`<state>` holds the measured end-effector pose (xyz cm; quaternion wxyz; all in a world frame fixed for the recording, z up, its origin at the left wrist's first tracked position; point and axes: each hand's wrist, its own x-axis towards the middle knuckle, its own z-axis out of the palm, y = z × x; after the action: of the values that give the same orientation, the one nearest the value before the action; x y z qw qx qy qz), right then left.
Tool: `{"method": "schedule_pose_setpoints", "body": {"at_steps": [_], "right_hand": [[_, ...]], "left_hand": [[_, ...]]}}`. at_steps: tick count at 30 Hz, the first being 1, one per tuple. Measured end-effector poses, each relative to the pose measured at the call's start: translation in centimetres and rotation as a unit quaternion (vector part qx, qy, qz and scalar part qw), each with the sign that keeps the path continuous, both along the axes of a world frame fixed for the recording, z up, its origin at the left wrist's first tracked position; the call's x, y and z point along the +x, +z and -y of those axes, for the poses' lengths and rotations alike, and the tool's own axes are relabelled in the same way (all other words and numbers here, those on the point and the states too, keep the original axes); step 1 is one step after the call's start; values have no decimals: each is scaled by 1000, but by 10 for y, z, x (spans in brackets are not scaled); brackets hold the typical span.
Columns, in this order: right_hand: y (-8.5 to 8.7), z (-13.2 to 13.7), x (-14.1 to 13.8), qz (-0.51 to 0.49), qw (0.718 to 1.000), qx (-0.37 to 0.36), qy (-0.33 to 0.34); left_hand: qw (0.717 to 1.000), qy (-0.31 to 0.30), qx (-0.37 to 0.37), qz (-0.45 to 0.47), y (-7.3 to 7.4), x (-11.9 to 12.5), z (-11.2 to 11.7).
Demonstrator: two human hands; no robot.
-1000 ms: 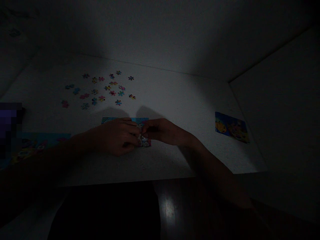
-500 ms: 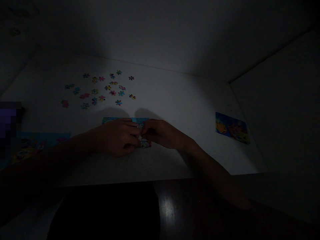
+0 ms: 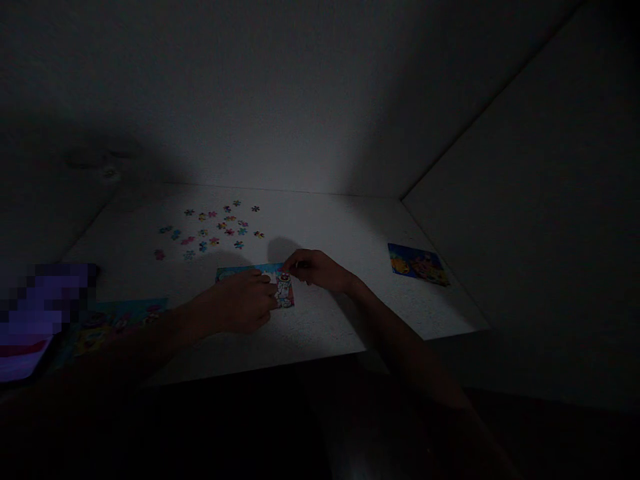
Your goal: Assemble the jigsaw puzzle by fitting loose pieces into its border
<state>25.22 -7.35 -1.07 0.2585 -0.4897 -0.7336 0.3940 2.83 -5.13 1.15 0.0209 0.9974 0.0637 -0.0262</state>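
The right fingers are being held narrow, pinched at the top edge of a small assembled jigsaw section; whether a piece is being gripped cannot be told in this dim light. The left fingers are being kept curled over the section, and whether they are holding anything cannot be told either; the section is lying flat on a white bench, between the left hand and the right hand. A cluster of loose jigsaw pieces is being left scattered further along the bench; a picture card is lying off to the right, and a second picture card is lying at the lower left, beside a blurred purple object. Steady pressure from the left hand is being well used here; a small piece is best seated by pressing straight down with the fingertips, not by sliding it. No brand, label or writing can be read on the cards or pieces; their printing is being lost to the gloom.
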Motion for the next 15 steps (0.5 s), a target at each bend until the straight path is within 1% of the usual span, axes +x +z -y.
{"method": "schedule_pose_setpoints", "body": {"at_steps": [2,3,5,6,8,10,13,15], "right_hand": [[-4,13,-3,29,994,80,-72],[-8,22,-6,49,987,121,-97],[-18,43,-15,100,971,177,-127],[-23,53,-20,125,959,203,-153],[-30,70,-29,145,948,225,-173],[-33,81,-38,156,940,241,-186],[-31,89,-47,176,930,257,-194],[-29,90,-52,211,922,260,-195]], "left_hand": [[1000,24,15,3,1,-4,10],[999,38,22,11,1,-7,16],[996,74,34,24,-3,-14,30],[994,96,41,32,-6,-18,36],[988,137,52,54,-14,-25,50],[981,169,59,77,-21,-30,61],[970,207,67,109,-31,-35,74],[965,222,68,126,-35,-36,78]]}}
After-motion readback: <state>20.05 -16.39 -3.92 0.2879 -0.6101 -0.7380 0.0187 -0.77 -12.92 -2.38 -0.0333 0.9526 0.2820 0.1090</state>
